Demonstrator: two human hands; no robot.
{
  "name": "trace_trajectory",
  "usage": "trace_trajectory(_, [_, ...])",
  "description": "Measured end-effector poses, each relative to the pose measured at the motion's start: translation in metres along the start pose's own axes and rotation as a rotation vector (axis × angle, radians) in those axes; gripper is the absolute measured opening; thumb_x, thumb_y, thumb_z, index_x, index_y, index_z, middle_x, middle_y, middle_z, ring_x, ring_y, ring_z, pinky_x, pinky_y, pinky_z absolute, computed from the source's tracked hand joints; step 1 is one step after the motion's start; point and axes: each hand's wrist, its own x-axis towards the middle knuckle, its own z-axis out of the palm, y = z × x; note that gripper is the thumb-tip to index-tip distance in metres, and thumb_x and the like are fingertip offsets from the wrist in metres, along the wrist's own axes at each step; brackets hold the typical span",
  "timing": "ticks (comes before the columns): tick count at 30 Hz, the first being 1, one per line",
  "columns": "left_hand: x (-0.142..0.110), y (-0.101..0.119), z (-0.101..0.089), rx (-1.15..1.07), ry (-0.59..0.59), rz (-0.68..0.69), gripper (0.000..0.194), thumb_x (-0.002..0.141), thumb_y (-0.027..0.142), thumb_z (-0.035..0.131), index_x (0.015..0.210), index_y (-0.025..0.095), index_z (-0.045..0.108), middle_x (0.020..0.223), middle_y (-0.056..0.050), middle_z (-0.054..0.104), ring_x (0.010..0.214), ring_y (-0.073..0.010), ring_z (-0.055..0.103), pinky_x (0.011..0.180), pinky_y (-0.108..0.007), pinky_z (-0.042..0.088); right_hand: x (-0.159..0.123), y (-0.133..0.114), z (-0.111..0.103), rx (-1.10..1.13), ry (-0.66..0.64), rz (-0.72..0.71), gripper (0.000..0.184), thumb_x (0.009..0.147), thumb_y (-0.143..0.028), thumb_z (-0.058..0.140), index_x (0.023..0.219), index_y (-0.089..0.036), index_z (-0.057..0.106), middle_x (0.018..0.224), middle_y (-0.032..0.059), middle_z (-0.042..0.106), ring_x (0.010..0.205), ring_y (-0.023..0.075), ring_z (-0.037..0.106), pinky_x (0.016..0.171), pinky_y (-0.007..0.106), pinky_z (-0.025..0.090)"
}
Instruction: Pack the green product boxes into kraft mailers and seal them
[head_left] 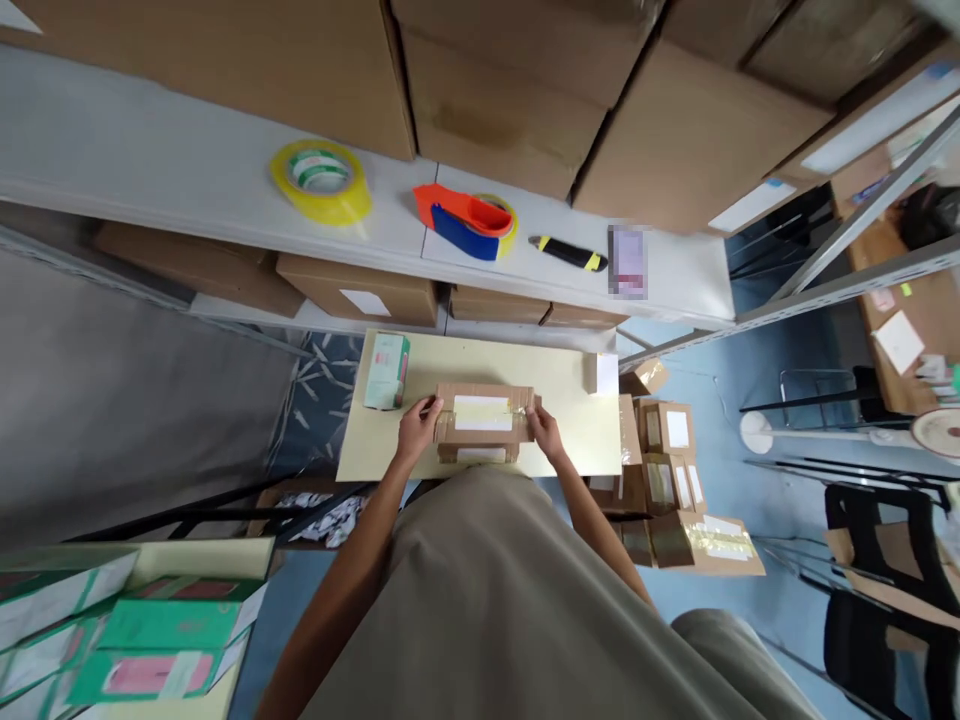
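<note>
A brown cardboard box with a white label and clear tape across it is held between my two hands over the pale yellow table. My left hand grips its left end, thumb on top. At the right end, my right hand has its fingers closed on the box's edge. A second cardboard box shows partly beneath it, close to my body. Left of my left hand stands a green and white carton. Toward the table's right back corner is a small white box.
The shelf ahead holds a yellow tape roll, an orange and blue tape dispenser, a black and yellow utility knife and large cartons. Stacked boxes stand on the floor at right. Green cartons lie at lower left.
</note>
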Motion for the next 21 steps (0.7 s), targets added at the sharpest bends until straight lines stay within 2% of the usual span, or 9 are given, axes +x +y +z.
trace_trajectory(3, [-0.001,0.006,-0.003,-0.034,0.044,0.049,0.054,0.084,0.077,0.065,0.1,0.026,0.075,0.112,-0.016,0.085,0.106,-0.0384,0.081,0.102,-0.052,0.065,-0.003,-0.009,0.004,-0.186,0.077,-0.048,0.068,0.103,-0.07,0.054,0.145,-0.02,0.071,0.13,0.0192,0.082,0.12,0.0377,0.08,0.101,0.049,0.067])
trace_trajectory(5, [0.003,0.015,-0.003,-0.002,0.096,0.136,0.049,0.085,0.071,0.064,0.106,0.029,0.076,0.119,-0.017,0.083,0.111,-0.0414,0.08,0.106,-0.057,0.064,0.001,-0.023,0.005,-0.363,0.187,-0.125,0.06,0.104,-0.055,0.054,0.151,-0.022,0.071,0.153,0.0237,0.072,0.134,0.0416,0.076,0.111,0.057,0.064])
trace_trajectory(7, [0.012,0.033,-0.003,0.007,0.146,0.263,0.042,0.09,0.063,0.062,0.112,0.031,0.077,0.125,-0.017,0.082,0.125,-0.0437,0.076,0.117,-0.062,0.059,0.011,-0.051,0.005,-0.462,0.192,-0.277,0.059,0.103,-0.044,0.058,0.157,-0.023,0.068,0.163,0.0237,0.065,0.146,0.0422,0.07,0.118,0.061,0.061])
trace_trajectory(9, [0.022,0.064,-0.007,-0.023,0.152,0.383,0.036,0.094,0.055,0.061,0.117,0.032,0.078,0.129,-0.014,0.081,0.131,-0.0409,0.074,0.123,-0.059,0.056,0.024,-0.098,0.005,-0.518,0.19,-0.438,0.06,0.104,-0.039,0.06,0.161,-0.022,0.065,0.164,0.0248,0.064,0.153,0.0422,0.064,0.124,0.063,0.057])
trace_trajectory(11, [0.032,0.107,-0.015,-0.074,0.162,0.485,0.033,0.099,0.048,0.06,0.12,0.031,0.078,0.131,-0.013,0.081,0.132,-0.0373,0.074,0.125,-0.056,0.055,0.042,-0.159,0.007,-0.561,0.24,-0.591,0.058,0.109,-0.039,0.055,0.163,-0.019,0.062,0.165,0.0254,0.063,0.155,0.0411,0.061,0.128,0.064,0.051])
trace_trajectory(13, [0.042,0.153,-0.025,-0.116,0.184,0.565,0.032,0.103,0.041,0.058,0.125,0.028,0.078,0.136,-0.012,0.08,0.134,-0.0343,0.073,0.126,-0.053,0.054,0.065,-0.226,0.012,-0.607,0.294,-0.735,0.058,0.113,-0.04,0.05,0.166,-0.017,0.058,0.166,0.0236,0.062,0.157,0.0386,0.057,0.132,0.061,0.045])
trace_trajectory(15, [0.051,0.195,-0.036,-0.159,0.21,0.615,0.031,0.105,0.035,0.058,0.127,0.026,0.078,0.137,-0.013,0.08,0.134,-0.0319,0.073,0.124,-0.05,0.055,0.093,-0.285,0.019,-0.682,0.31,-0.818,0.059,0.114,-0.039,0.049,0.167,-0.014,0.054,0.168,0.0238,0.059,0.16,0.0365,0.053,0.135,0.055,0.041])
trace_trajectory(18, [0.055,0.234,-0.049,-0.204,0.243,0.672,0.03,0.106,0.03,0.059,0.13,0.023,0.078,0.138,-0.013,0.079,0.128,-0.0293,0.074,0.12,-0.046,0.057,0.131,-0.346,0.032,-0.851,0.274,-0.747,0.061,0.111,-0.032,0.053,0.164,-0.002,0.05,0.164,0.0304,0.061,0.155,0.0402,0.055,0.132,0.055,0.04])
trace_trajectory(21, [0.051,0.24,-0.056,-0.248,0.251,0.7,0.029,0.106,0.028,0.061,0.128,0.022,0.079,0.135,-0.013,0.08,0.124,-0.0285,0.076,0.116,-0.044,0.059,0.157,-0.367,0.043,-0.99,0.168,-0.576,0.057,0.11,-0.026,0.054,0.158,0.004,0.05,0.149,0.0352,0.071,0.142,0.0418,0.066,0.129,0.058,0.042])
